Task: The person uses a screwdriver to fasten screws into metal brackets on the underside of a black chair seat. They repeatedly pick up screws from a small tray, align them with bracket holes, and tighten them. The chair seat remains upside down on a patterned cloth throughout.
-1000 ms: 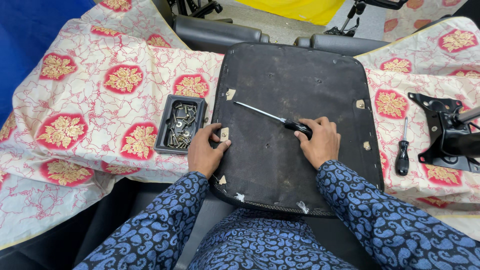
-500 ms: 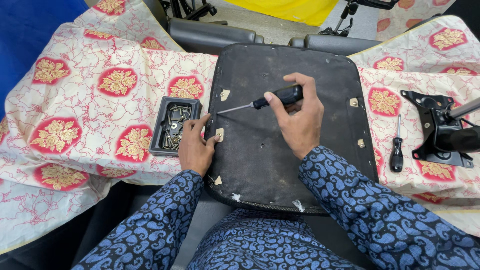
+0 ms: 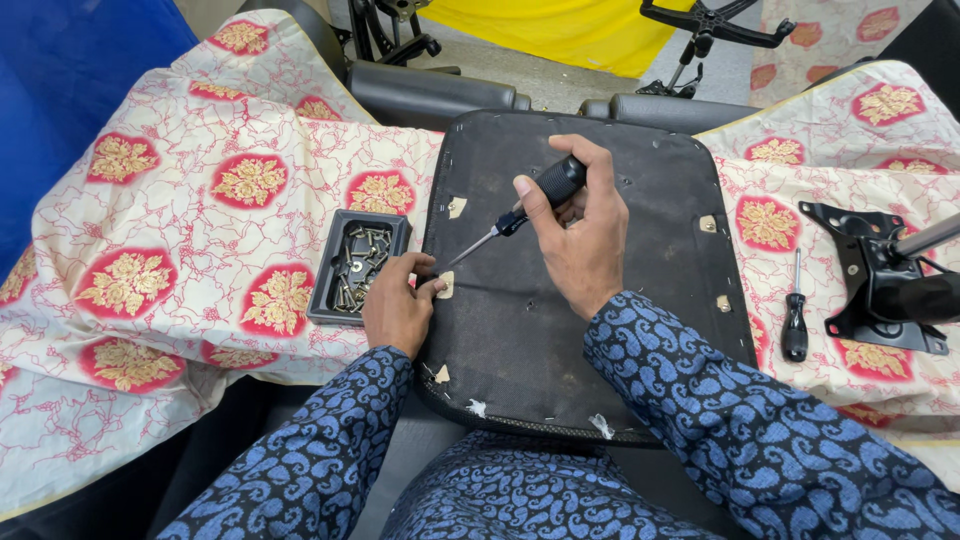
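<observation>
A black chair seat base [image 3: 600, 330] lies upside down in front of me on a flowered cloth. My right hand [image 3: 580, 235] grips a black-handled screwdriver [image 3: 520, 210], tilted with its tip pointing down-left toward a pale patch at the seat's left edge. My left hand [image 3: 398, 305] rests on that edge, fingertips pinched at the patch, right beside the screwdriver tip. Whether a screw sits under the fingers is hidden.
A black tray [image 3: 325, 300] holding several screws sits just left of my left hand. A second screwdriver [image 3: 795, 320] and a black metal chair mechanism [image 3: 880, 285] lie at the right. Black armrests [image 3: 430, 95] and a chair base [image 3: 715, 20] are behind.
My right hand picked the screwdriver up off the seat and swung its tip down toward the left edge. My left hand stayed at that edge.
</observation>
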